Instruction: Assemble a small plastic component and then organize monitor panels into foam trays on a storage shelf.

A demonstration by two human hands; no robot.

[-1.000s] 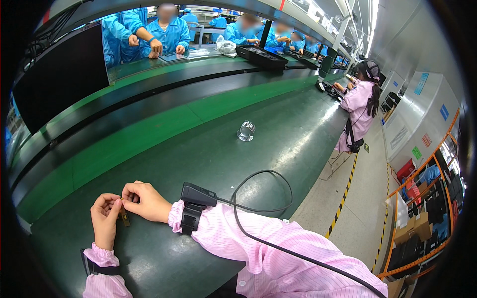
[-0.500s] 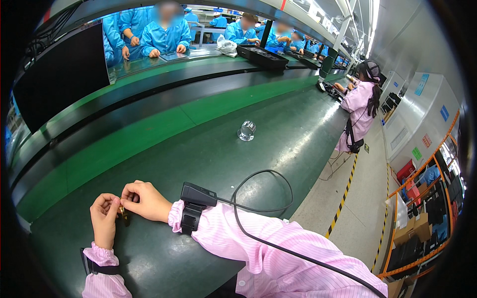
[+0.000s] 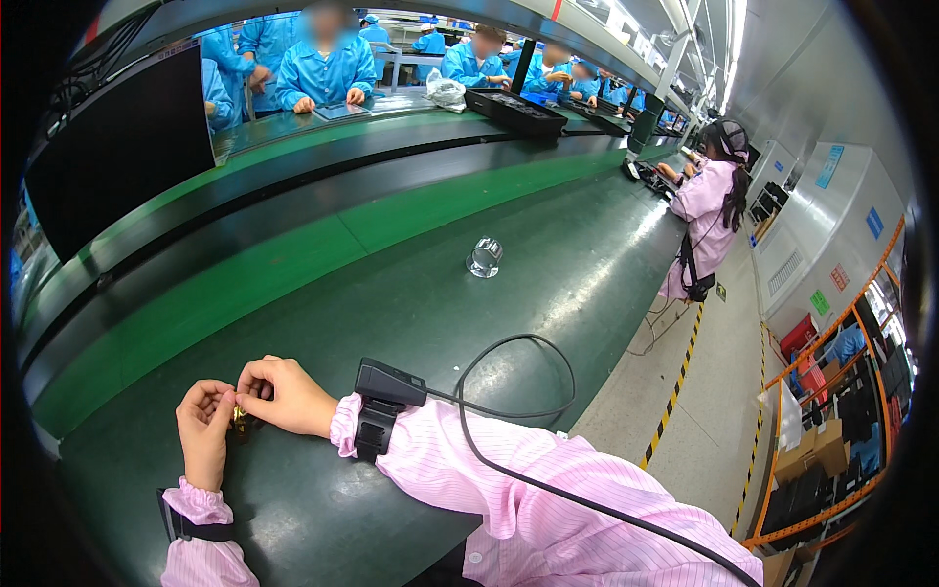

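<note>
A small brass-coloured part [image 3: 239, 419], mostly hidden, is pinched between left hand [image 3: 203, 428] and right hand [image 3: 282, 394].

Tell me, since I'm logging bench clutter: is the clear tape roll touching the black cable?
Apart. The head view shows the tape roll standing alone, with bare green table between it and the cable loop.

Long green workbench [image 3: 411, 293], grey wall [image 3: 782, 88] on right w/ yellow-black floor tape [image 3: 675, 391], bright ceiling lights [image 3: 685, 15].

A small brass-coloured part [image 3: 239, 419] sits low over the dark green worktop, pinched between the fingertips of both hands (mostly hidden, its shape unclear).
</note>
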